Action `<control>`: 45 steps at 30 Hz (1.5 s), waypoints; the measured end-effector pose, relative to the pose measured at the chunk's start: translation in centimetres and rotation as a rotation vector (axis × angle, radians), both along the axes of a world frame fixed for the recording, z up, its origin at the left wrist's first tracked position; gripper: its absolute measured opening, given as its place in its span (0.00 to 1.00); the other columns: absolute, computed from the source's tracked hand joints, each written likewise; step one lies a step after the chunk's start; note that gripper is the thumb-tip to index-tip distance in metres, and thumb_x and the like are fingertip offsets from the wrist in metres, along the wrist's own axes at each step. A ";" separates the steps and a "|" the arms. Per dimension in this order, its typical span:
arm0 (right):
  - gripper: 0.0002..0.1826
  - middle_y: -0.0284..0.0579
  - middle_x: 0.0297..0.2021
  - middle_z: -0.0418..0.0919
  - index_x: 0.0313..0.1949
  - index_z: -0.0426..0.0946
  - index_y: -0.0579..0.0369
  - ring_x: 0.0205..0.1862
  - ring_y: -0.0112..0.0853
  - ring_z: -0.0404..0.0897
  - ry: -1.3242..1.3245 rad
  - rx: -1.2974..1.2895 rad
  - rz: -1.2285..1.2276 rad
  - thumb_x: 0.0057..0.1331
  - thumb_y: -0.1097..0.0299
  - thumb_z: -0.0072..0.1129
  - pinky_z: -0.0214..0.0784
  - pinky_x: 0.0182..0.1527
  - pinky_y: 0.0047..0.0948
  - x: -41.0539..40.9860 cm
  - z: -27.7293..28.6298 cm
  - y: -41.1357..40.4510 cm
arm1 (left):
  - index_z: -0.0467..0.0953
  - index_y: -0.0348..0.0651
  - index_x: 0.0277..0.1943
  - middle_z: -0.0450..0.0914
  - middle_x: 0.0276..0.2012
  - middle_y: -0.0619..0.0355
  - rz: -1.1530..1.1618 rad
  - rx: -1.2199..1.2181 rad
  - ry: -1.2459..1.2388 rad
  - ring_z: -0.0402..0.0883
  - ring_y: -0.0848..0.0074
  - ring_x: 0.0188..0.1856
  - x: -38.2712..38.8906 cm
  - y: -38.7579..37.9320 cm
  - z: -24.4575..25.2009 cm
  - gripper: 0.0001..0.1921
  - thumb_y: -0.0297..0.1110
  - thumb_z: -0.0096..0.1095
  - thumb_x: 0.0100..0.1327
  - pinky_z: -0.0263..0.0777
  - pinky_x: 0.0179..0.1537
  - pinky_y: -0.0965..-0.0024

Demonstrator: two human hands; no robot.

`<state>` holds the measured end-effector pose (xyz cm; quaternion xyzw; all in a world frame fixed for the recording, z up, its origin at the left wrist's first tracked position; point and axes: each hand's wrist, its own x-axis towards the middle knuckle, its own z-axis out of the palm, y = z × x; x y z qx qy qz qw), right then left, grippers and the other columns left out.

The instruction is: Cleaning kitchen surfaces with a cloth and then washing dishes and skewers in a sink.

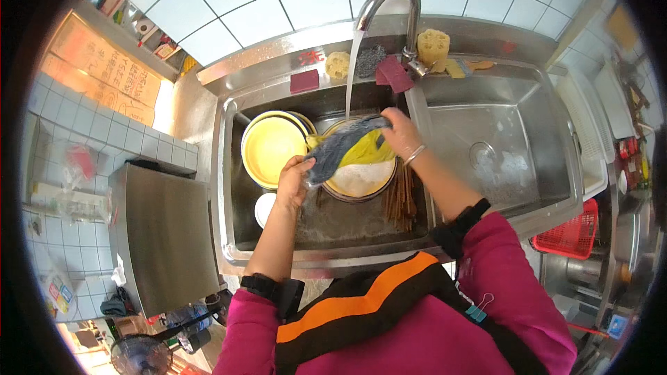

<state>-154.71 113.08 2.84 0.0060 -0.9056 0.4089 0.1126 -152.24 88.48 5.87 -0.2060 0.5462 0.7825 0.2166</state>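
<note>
A grey and yellow cloth (341,151) is stretched between my hands over the left sink basin. My left hand (296,179) grips its lower left end; my right hand (401,134) pinches its upper right end. Water from the curved metal faucet (416,15) falls just behind the cloth. Beneath it is a yellow bowl with foamy water (359,179), partly hidden by the cloth. Yellow bowls (273,151) are stacked at the basin's left. Several wooden chopsticks (400,200) lie to the right of the foamy bowl. A white round dish (264,209) is partly behind my left forearm.
Along the sink's back ledge lie maroon scouring pads (304,81), a steel wool scrubber (370,60), loofah pieces (433,48) and a brush (477,65). A second basin (474,140) adjoins on the right, with a red plastic basket (570,232) beyond its front corner. A metal cabinet (167,239) stands left.
</note>
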 end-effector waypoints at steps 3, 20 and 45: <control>0.12 0.49 0.35 0.71 0.32 0.69 0.56 0.43 0.43 0.68 0.061 -0.146 0.227 0.45 0.73 0.50 0.61 0.43 0.35 -0.5 -0.8 0.3 | 0.66 0.36 0.40 0.72 0.35 0.55 -0.037 -0.128 -0.021 0.72 0.70 0.35 0.8 -1.3 -2.8 0.12 0.28 0.53 0.52 0.67 0.39 0.65; 0.10 0.43 0.25 0.74 0.25 0.73 0.54 0.29 0.37 0.74 0.005 -0.391 0.348 0.43 0.64 0.58 0.65 0.33 0.31 5.4 2.3 -14.4 | 0.66 0.39 0.47 0.70 0.43 0.49 -0.194 0.952 0.099 0.70 0.64 0.44 -2.5 -0.3 -13.9 0.25 0.53 0.36 0.59 0.62 0.48 0.64; 0.36 0.52 0.43 0.70 0.47 0.64 0.60 0.50 0.38 0.65 -0.081 -0.468 0.368 0.39 0.56 0.64 0.55 0.51 0.30 -0.1 -1.3 -6.4 | 0.61 0.34 0.47 0.68 0.46 0.47 -0.050 0.420 0.230 0.69 0.64 0.48 -2.9 4.6 11.7 0.16 0.37 0.39 0.62 0.67 0.46 0.61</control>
